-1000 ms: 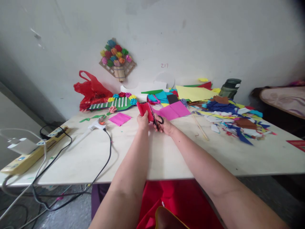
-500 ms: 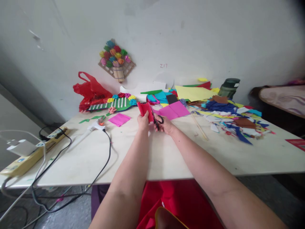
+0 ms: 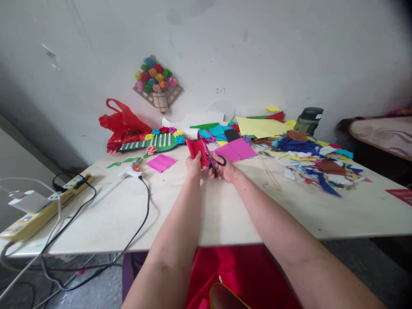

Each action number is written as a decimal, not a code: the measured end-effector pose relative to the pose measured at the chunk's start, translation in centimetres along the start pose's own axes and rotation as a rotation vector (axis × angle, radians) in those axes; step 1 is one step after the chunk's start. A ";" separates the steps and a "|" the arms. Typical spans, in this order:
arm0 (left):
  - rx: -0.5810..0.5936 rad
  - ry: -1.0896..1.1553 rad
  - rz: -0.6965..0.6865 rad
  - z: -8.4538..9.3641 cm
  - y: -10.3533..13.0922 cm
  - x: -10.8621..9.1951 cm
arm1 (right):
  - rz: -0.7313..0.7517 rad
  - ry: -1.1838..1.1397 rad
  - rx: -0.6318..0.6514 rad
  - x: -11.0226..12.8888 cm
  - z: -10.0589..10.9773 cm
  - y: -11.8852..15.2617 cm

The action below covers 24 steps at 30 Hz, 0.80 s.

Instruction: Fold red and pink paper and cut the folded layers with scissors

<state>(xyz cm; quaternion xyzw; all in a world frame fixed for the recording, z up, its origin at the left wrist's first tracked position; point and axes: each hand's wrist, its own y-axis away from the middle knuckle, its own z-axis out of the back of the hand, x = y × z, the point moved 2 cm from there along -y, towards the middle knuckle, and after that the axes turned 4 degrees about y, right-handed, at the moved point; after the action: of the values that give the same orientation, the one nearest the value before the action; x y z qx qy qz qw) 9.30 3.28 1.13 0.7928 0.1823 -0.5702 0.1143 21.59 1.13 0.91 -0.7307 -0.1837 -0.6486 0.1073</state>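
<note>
My left hand grips a folded piece of red paper from below, over the middle of the table. Close on its right, my right hand is closed round the handles of black-handled scissors, whose blades are spread at the paper's right edge. Whether the blades touch the paper I cannot tell. Behind the scissors lie magenta sheets, and a separate magenta square rests to the left of my hands.
A hot glue gun with a black cord lies left, near a power strip. At the back are a red plastic bag and a green panel with paper flowers. Right are a wooden stick, scraps and a bottle.
The scissors' blades and handles have spread wider, and my right hand has drawn slightly to the right of the red paper. My left hand stays nearly in place.
</note>
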 end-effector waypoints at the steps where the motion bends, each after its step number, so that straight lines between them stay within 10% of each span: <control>1: 0.003 0.000 -0.003 0.0 -0.1 0.1 | 0.007 0.006 -0.006 0.0 0.0 0.0; 24: 0.061 0.011 -0.004 -0.6 0.1 0.6 | 0.167 0.081 -0.134 -0.3 -0.1 -0.5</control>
<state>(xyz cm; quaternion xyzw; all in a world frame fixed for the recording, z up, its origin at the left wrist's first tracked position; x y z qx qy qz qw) 9.98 3.53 0.79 0.7988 0.1671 -0.5712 0.0877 21.27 1.52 0.54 -0.7221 -0.0739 -0.6773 0.1195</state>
